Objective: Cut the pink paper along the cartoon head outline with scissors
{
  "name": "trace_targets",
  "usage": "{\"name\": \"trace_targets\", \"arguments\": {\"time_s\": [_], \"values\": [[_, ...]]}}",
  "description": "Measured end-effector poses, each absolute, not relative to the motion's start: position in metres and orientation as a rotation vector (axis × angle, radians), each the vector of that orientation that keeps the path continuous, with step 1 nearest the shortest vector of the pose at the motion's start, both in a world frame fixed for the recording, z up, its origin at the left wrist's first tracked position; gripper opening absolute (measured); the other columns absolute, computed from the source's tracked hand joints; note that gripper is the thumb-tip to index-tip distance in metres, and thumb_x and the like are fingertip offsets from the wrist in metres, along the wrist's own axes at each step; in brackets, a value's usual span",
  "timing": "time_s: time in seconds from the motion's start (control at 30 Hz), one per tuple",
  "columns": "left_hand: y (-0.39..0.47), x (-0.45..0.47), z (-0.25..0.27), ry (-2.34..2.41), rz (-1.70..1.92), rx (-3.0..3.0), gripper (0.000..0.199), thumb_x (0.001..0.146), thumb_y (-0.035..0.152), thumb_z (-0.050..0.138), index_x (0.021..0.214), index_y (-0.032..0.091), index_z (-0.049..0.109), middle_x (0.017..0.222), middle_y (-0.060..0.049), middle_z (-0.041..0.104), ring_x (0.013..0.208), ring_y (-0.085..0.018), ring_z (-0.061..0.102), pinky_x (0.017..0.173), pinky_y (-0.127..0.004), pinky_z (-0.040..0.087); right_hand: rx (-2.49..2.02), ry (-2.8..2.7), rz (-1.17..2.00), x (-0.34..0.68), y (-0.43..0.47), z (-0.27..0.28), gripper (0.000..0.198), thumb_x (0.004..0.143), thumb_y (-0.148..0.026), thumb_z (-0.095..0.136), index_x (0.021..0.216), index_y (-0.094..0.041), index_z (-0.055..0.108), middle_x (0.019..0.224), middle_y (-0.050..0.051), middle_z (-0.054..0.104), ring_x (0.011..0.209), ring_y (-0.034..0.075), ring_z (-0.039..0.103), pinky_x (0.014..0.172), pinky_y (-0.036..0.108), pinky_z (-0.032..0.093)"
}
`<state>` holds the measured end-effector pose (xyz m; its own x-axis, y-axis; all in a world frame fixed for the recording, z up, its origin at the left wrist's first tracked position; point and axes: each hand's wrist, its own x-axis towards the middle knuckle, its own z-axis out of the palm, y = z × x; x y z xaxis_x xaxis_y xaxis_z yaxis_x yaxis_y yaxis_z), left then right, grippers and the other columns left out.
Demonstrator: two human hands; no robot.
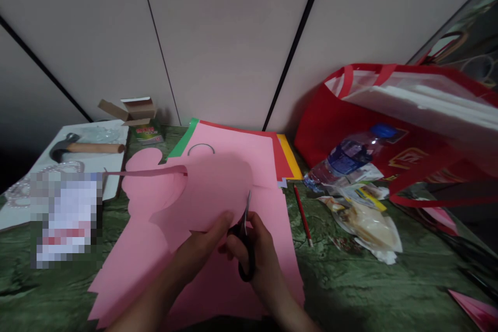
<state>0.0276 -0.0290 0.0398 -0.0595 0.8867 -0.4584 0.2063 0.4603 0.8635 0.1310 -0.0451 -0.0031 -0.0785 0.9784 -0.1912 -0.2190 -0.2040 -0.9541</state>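
Observation:
My left hand (pixel 216 231) pinches the lower edge of a pink paper sheet (pixel 221 187) with a rounded outline, thumb on top. A thin curling strip of the paper trails off to the left. In my right hand (pixel 259 249) is a pair of black-handled scissors (pixel 246 257), fingers through the loops and blades pointing up at the right edge of the paper. Further pink sheets (pixel 268 259) lie beneath both hands. Rounded cut pink pieces (pixel 146 187) rest to the left. How far the blades are apart is hard to make out.
Left are a hammer (pixel 93 148) on a white board (pixel 112 181) and an opened small box (pixel 146 127). A red pencil (pixel 303 215), a tilted water bottle (pixel 346 158), plastic packets (pixel 365 223) and a red bag (pixel 322 114) stand right. A wall (pixel 218 41) rises behind.

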Motion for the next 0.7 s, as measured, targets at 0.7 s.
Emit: {"name": "trace_targets", "arguments": {"time_s": [0.7], "values": [[-0.025, 0.02, 0.021, 1.817, 0.778, 0.824, 0.039, 0.063, 0.051, 0.063, 0.085, 0.019, 0.06, 0.077, -0.009, 0.071, 0.091, -0.032, 0.064, 0.083, -0.042, 0.047, -1.173, -1.0, 1.515, 0.134, -0.047, -0.004, 0.036, 0.07, -0.043, 0.066, 0.08, -0.022, 0.039, 0.054, -0.004, 0.06, 0.045, 0.013, 0.056, 0.045, 0.024, 0.043]]}}
